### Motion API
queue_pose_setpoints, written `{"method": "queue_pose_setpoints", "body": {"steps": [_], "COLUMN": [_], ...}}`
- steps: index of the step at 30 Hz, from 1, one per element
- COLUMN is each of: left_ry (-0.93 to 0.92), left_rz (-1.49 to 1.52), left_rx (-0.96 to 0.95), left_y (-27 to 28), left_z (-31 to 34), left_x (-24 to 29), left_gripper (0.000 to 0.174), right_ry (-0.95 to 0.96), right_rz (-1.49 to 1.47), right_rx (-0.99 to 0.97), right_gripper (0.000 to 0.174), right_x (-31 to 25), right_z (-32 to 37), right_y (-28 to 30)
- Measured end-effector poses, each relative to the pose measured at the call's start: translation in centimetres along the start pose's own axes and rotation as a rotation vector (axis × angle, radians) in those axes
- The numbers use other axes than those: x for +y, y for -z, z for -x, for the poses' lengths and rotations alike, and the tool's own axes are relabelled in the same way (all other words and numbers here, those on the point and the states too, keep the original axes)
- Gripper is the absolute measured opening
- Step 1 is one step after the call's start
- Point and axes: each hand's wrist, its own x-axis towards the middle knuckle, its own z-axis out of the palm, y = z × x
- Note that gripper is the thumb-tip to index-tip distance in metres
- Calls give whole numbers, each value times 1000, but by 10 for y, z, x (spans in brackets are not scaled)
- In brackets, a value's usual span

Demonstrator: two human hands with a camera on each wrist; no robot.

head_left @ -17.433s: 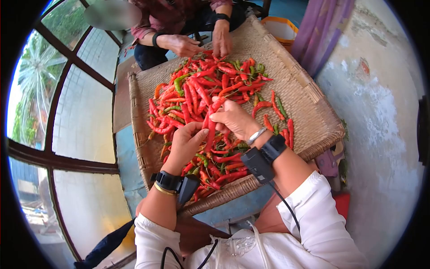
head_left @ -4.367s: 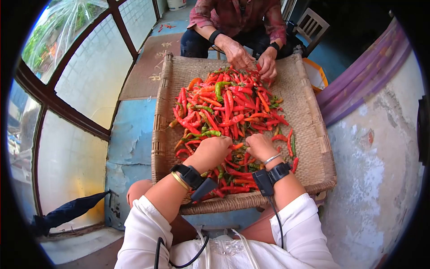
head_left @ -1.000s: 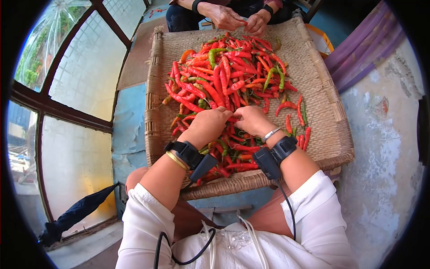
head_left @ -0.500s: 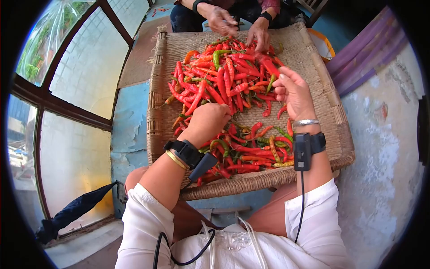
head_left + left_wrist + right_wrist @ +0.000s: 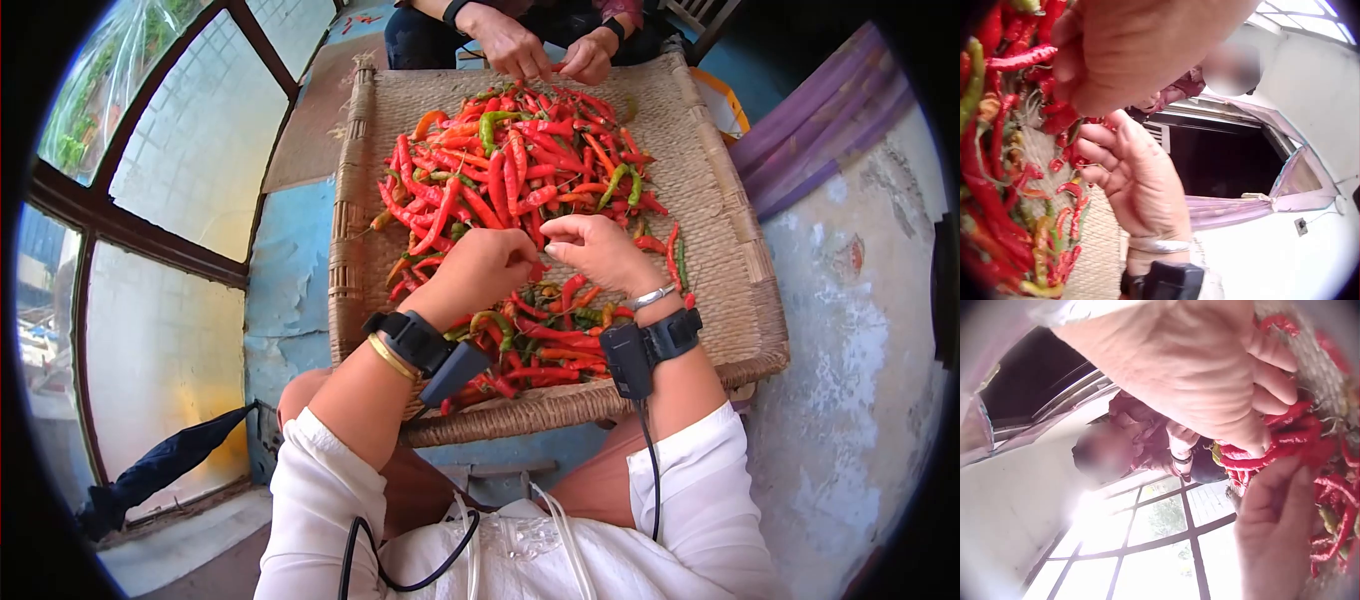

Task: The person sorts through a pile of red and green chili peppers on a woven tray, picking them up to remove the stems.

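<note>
A large heap of chili peppers (image 5: 560,150), mostly red with some green and orange, covers the middle of a woven tray (image 5: 700,205). My left hand (image 5: 485,268) is over the near part of the heap and pinches a red chili pepper (image 5: 538,271) between thumb and fingers; the hand hides most of that pepper. Just to its right is my right hand (image 5: 600,252), palm turned inward, fingers loosely bent with nothing between them. In the right wrist view the right hand's fingertips (image 5: 1263,440) overlap red peppers beyond, close to the left hand (image 5: 1279,525).
Across the tray another person's hands (image 5: 515,45) meet over its far edge. An orange-rimmed container (image 5: 722,105) and a purple curtain (image 5: 820,130) stand at the right. Windows (image 5: 190,170) and a folded dark umbrella (image 5: 170,465) are on the left. Smaller peppers lie near the tray's front rim (image 5: 590,403).
Half a second ago my right hand was out to the right over the heap, a blurred red pepper by its fingers; now it is back beside the left hand. The other person's hands have come together.
</note>
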Motion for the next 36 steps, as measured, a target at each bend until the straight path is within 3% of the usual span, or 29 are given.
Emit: {"method": "queue_pose_setpoints", "body": {"steps": [1,2,4,7,10,12,15,16,18,19,21,22,24,26,27,31,36], "left_ry": [-14,-18,161,223,252,161,139,172,165,156,136,115,78,48,27,8,-15], "left_rz": [217,216,525,587,645,688,570,463,390,314,260,205,135,67,32,-93,-169], "left_rx": [43,42,0,-11,-22,15,48,56,61,65,51,38,5,-25,-37,-92,-104], "left_y": [-1,0,8,13,9,3,0,1,4,4,2,1,2,1,-1,-4,-7], "left_z": [-1,0,0,0,-1,-1,-1,-2,-2,-2,-1,-1,1,3,3,5,4], "left_x": [0,3,13,22,18,13,4,3,1,0,-1,-1,4,4,2,3,7], "left_gripper": [7,7,6,7,12,17,22,22,19,17,16,15,16,17,18,18,17], "right_ry": [-7,-13,23,-199,-180,-176,-189,-221,-114,-116,-169,-168,-293,35,40,-80,-17], "right_rz": [-114,-229,-241,-479,-415,-491,-340,-376,-691,-691,-767,-766,-285,316,525,692,790], "right_rx": [-40,-81,-107,-200,-216,-229,-44,59,381,380,637,640,214,100,53,-169,-112], "right_gripper": [31,29,27,26,24,21,17,17,18,18,20,20,20,20,20,19,13], "right_x": [-5,-9,-19,-34,-28,-23,-23,-23,-16,-14,-14,-13,-4,29,20,16,17], "right_z": [1,3,5,9,7,4,6,6,6,5,6,5,5,-1,4,10,14], "right_y": [0,-1,1,5,6,9,27,38,51,51,52,50,36,18,11,-5,-12]}}
